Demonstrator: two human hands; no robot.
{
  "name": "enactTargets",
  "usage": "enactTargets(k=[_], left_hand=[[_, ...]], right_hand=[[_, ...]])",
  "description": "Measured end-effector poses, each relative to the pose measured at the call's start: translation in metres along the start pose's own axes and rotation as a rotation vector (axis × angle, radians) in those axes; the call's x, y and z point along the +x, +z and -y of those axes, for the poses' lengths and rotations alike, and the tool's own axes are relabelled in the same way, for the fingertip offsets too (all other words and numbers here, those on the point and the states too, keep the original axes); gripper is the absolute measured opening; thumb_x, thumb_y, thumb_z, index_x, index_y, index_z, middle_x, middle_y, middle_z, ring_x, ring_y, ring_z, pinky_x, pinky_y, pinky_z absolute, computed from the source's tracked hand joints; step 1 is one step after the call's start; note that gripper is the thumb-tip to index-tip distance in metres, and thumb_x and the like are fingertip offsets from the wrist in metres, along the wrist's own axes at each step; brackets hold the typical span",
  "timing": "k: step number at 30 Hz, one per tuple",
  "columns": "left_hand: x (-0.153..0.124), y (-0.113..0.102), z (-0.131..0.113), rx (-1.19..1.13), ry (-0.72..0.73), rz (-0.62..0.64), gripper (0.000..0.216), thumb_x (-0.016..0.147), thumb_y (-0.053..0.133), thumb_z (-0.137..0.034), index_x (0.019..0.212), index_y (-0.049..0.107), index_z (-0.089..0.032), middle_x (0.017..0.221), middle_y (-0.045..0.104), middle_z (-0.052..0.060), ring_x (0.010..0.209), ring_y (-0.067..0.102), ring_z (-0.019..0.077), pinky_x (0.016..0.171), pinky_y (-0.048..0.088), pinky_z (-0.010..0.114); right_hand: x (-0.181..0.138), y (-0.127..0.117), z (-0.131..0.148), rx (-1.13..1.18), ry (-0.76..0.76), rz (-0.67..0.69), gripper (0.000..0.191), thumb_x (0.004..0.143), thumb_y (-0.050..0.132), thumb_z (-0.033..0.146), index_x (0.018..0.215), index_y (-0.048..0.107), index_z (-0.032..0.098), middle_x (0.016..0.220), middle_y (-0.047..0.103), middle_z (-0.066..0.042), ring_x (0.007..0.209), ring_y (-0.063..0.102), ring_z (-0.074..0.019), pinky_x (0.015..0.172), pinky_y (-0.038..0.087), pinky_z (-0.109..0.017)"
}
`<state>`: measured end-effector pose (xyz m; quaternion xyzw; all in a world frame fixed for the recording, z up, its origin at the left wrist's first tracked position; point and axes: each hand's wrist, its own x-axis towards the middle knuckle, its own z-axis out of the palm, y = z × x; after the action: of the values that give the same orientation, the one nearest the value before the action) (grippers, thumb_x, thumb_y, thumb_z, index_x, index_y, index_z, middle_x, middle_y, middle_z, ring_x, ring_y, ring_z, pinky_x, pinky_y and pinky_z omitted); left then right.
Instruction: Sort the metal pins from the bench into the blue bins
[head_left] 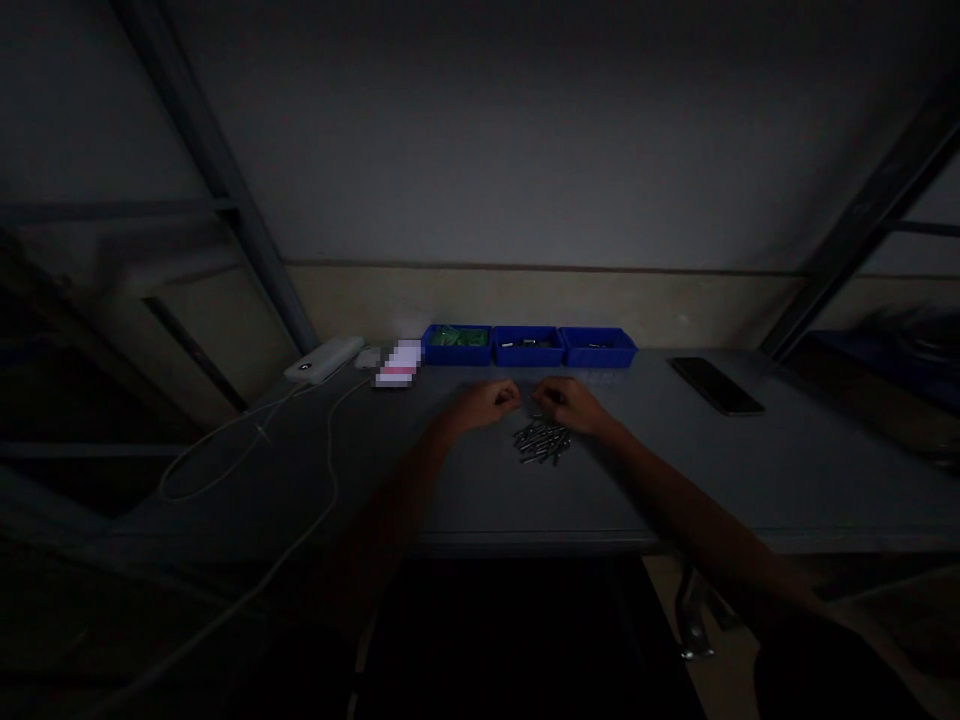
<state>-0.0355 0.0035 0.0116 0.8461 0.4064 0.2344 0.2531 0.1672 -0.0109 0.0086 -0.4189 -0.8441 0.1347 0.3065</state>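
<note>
A heap of small shiny metal rods (pixel 541 442), perhaps pins or screws, lies on the grey table (pixel 480 490). Just beyond its left side is my left hand (pixel 490 402), closed with the fingers curled in; what it holds, if anything, is too small and dark to tell. My right hand (pixel 568 403) hovers at the heap's far right edge, thumb and fingers pinched together. Whatever sits in that pinch cannot be made out. A narrow gap separates the two hands.
Three blue bins stand along the back: one with green packets (pixel 457 338), a middle bin (pixel 527 358) and a right bin (pixel 600 356) with small metal parts. A phone (pixel 718 386) lies right; a white power bank (pixel 325 360), cable (pixel 330 455) and pixelated object (pixel 400 363) lie left.
</note>
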Motion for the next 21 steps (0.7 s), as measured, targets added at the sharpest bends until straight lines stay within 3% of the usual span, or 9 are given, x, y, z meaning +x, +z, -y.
enactTargets(k=[9, 14, 21], left_hand=[[0.0008, -0.0001, 0.0005, 0.066, 0.068, -0.085, 0.020, 0.083, 0.048, -0.028, 0.085, 0.063, -0.016, 0.070, 0.063, 0.000, 0.064, 0.056, 0.0127, 0.060, 0.039, 0.023], [0.0012, 0.0019, 0.0001, 0.105, 0.072, -0.084, 0.021, 0.084, 0.046, -0.027, 0.083, 0.064, -0.015, 0.072, 0.064, 0.001, 0.065, 0.056, 0.0130, 0.060, 0.038, 0.023], [0.0035, 0.0034, -0.0005, 0.162, 0.046, -0.165, 0.023, 0.085, 0.045, -0.029, 0.082, 0.063, -0.016, 0.073, 0.064, 0.001, 0.066, 0.056, 0.0134, 0.061, 0.038, 0.023]], right_hand=[[0.0005, 0.0021, -0.0010, 0.004, 0.021, -0.057, 0.015, 0.083, 0.053, 0.026, 0.090, 0.059, 0.015, 0.068, 0.058, -0.001, 0.059, 0.049, -0.0110, 0.058, 0.033, -0.022], [0.0010, 0.0040, -0.0002, -0.033, 0.009, -0.041, 0.010, 0.083, 0.048, 0.018, 0.084, 0.058, 0.016, 0.073, 0.061, -0.003, 0.061, 0.050, -0.0115, 0.059, 0.033, -0.022], [0.0021, 0.0048, -0.0019, -0.044, 0.057, -0.003, 0.010, 0.085, 0.049, 0.021, 0.090, 0.055, 0.016, 0.077, 0.062, -0.004, 0.064, 0.053, -0.0121, 0.060, 0.035, -0.021]])
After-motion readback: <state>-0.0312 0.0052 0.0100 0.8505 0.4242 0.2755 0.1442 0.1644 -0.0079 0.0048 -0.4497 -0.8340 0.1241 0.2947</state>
